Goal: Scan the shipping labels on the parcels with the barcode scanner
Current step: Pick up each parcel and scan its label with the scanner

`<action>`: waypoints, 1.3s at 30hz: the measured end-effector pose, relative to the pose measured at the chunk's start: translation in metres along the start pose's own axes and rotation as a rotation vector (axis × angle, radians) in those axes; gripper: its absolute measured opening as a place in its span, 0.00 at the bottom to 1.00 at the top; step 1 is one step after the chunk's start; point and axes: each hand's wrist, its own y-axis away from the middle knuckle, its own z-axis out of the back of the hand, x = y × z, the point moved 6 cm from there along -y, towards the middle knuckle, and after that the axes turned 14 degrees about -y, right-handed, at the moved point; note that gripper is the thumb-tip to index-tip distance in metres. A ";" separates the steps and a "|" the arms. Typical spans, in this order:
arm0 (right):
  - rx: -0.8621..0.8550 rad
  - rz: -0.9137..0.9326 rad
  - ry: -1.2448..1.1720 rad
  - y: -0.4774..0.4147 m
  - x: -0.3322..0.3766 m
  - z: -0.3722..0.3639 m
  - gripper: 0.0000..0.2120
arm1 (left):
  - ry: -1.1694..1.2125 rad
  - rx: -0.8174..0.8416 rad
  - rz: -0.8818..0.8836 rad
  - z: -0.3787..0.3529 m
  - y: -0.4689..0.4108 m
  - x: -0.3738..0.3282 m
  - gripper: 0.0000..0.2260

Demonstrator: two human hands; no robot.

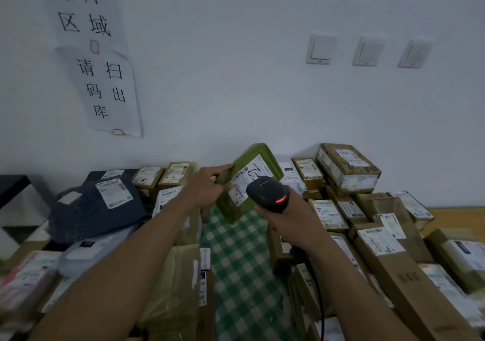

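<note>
The left grip (207, 189) pinches the green parcel (245, 161) by its left edge, tilted above the bench (236, 262), while the right grip (288, 220) clasps the barcode scanner (266, 192) just before the parcel's label (248, 180).

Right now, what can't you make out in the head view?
All in the head view:
- Label on the green parcel: print too small; lower corner hidden by the scanner.
- Scanner cable: cut off by the bottom edge.
- Bottom-left parcels: blurred.
</note>
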 end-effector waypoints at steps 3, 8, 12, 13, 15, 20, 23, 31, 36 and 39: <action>0.030 -0.019 0.049 -0.006 0.000 -0.008 0.16 | -0.115 0.051 -0.021 0.015 -0.008 0.006 0.27; 0.032 -0.049 0.079 -0.014 -0.004 -0.013 0.15 | -0.236 0.094 -0.026 0.030 -0.016 0.016 0.27; 0.093 -0.046 0.089 -0.015 0.004 -0.016 0.12 | -0.261 0.056 -0.012 0.035 -0.018 0.022 0.26; 0.109 -0.049 0.092 -0.015 0.004 -0.017 0.13 | -0.256 0.053 -0.006 0.034 -0.019 0.024 0.26; 0.111 -0.051 0.085 -0.014 0.005 -0.017 0.14 | -0.259 0.050 -0.004 0.031 -0.021 0.025 0.26; 0.120 -0.037 0.086 -0.016 0.005 -0.014 0.13 | -0.248 0.061 0.003 0.028 -0.025 0.028 0.26; 0.110 -0.058 0.064 -0.019 -0.001 -0.007 0.11 | -0.242 0.075 0.013 0.021 -0.033 0.034 0.25; -0.063 -0.170 -0.115 -0.063 -0.033 0.026 0.15 | 0.029 -0.037 0.230 -0.031 -0.054 0.055 0.26; -0.074 -0.233 -0.203 -0.109 -0.060 0.019 0.12 | 0.200 0.036 0.340 -0.099 -0.085 0.065 0.22; -0.057 -0.277 -0.214 -0.136 -0.087 0.014 0.10 | 0.290 0.077 0.391 -0.146 -0.101 0.090 0.22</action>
